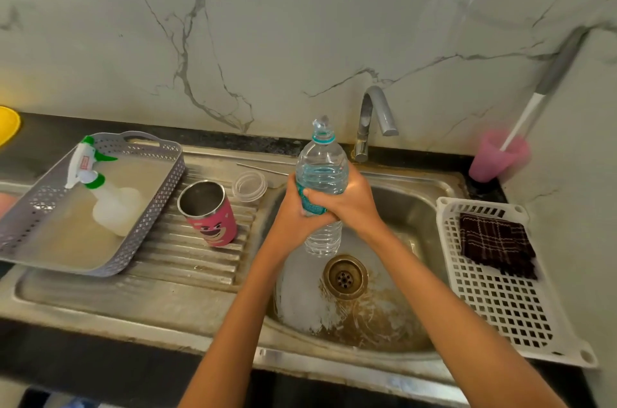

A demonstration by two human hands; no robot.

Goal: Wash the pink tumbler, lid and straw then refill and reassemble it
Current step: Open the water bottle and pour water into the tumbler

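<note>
- While the left hand (293, 210) and right hand (350, 204) both wrap firmly round one water bottle (322, 167) above the sink (417, 207), refilling seems about to begin.
- Left of the grip: one upright tumbler (210, 214), one lid (249, 185), one straw (263, 169), apparently washed.
- Remaining: pouring, reassembly.

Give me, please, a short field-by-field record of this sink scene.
hands: left hand and right hand both grip the water bottle
bottle: roughly upright, partly full, above the sink
tumbler: standing open on the drainboard
lid: on the drainboard, beside the tumbler
straw: lying behind the lid
tray: holds a spray bottle
basket: holds a dark cloth
</note>
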